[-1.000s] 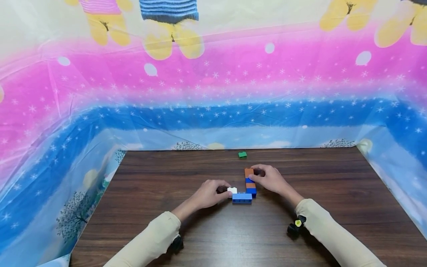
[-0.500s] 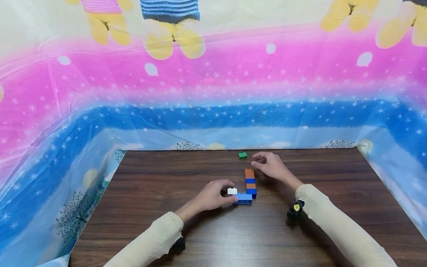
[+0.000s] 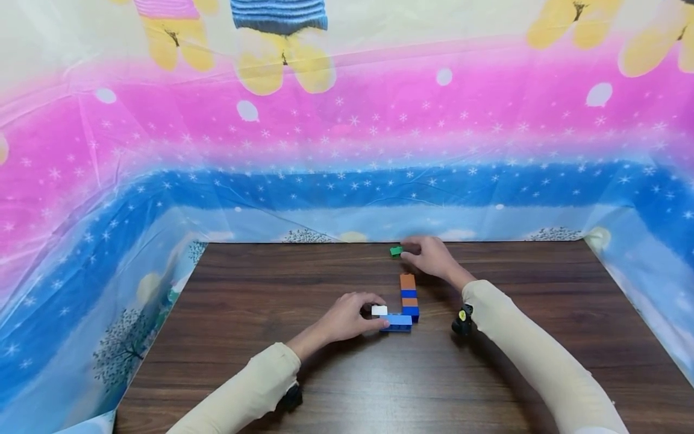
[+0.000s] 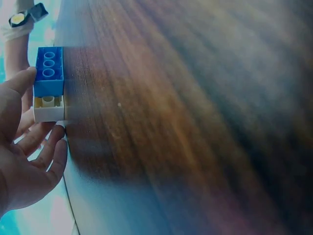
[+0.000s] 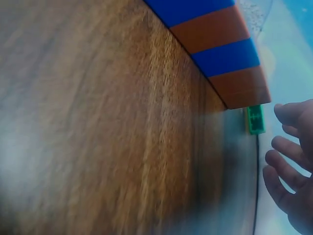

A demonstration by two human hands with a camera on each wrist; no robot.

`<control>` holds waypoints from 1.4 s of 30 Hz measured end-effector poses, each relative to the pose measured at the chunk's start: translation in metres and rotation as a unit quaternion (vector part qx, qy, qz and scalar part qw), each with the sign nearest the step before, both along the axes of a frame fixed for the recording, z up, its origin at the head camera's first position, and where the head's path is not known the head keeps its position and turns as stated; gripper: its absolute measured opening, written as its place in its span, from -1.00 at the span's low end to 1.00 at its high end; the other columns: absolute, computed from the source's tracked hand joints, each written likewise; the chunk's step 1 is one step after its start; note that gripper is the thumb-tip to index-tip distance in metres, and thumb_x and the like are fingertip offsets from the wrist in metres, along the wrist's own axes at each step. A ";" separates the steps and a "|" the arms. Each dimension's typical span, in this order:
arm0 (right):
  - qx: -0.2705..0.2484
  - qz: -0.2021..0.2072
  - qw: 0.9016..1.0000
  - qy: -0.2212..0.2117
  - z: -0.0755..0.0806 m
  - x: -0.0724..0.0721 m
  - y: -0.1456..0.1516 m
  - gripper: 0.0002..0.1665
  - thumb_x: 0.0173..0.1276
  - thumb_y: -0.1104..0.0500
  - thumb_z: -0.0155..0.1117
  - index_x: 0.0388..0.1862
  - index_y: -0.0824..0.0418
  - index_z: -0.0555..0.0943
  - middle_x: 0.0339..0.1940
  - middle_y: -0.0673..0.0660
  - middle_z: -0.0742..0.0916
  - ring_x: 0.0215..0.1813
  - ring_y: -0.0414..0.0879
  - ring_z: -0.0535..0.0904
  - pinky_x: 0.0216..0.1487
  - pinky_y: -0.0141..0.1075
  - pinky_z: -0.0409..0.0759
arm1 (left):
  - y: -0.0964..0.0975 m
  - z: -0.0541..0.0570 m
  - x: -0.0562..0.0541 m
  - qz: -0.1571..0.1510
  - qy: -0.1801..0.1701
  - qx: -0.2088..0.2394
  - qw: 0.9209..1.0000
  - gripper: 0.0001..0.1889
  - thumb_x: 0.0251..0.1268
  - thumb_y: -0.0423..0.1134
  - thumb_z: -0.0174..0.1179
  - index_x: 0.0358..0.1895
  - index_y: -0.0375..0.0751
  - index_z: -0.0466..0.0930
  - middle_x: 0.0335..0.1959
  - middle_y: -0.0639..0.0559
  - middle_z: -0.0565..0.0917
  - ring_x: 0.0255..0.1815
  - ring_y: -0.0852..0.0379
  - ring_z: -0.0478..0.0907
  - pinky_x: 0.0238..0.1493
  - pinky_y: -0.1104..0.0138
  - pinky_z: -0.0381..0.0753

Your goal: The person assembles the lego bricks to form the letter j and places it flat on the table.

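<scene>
My left hand (image 3: 347, 316) holds the left end of a toy-brick build, its thumb on a light-blue brick (image 3: 398, 321) and its fingers behind a white brick (image 3: 379, 310). In the left wrist view, the blue brick (image 4: 49, 71) shows its hollow underside beside the white brick (image 4: 49, 113). A row of alternating orange and blue bricks (image 3: 408, 283) extends away from the build's right end. At the table's far edge, my right hand (image 3: 429, 256) reaches with thumb and fingers apart, fingertips right at a small green brick (image 3: 396, 251). The right wrist view shows the green brick (image 5: 255, 119) past the orange end.
The dark wooden table (image 3: 260, 277) carries the bricks. A printed cloth (image 3: 347, 187) hangs along its far edge and sides. Wrist cameras (image 3: 462, 320) sit under both sleeves.
My right hand has left the orange and blue row and moved away to the green brick at the back. My left thumb has slid from the white brick's side onto the light-blue brick.
</scene>
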State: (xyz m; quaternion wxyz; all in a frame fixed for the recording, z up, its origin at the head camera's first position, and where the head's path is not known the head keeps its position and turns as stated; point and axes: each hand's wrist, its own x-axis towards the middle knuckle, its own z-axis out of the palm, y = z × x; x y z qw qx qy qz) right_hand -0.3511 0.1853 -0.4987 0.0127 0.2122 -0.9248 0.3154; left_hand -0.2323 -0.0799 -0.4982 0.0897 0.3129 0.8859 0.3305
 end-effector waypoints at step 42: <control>0.009 0.008 1.000 0.019 -0.015 0.023 0.015 -0.80 0.45 0.21 0.37 -0.02 0.13 0.81 -0.12 0.08 0.79 -0.20 -0.13 0.64 -0.21 -0.19 0.61 | 0.003 -0.001 -0.006 -0.004 -0.029 0.006 1.000 -0.49 0.37 0.13 0.32 0.25 -0.08 0.64 0.00 0.13 0.73 -0.09 0.29 0.60 -0.05 0.30 0.59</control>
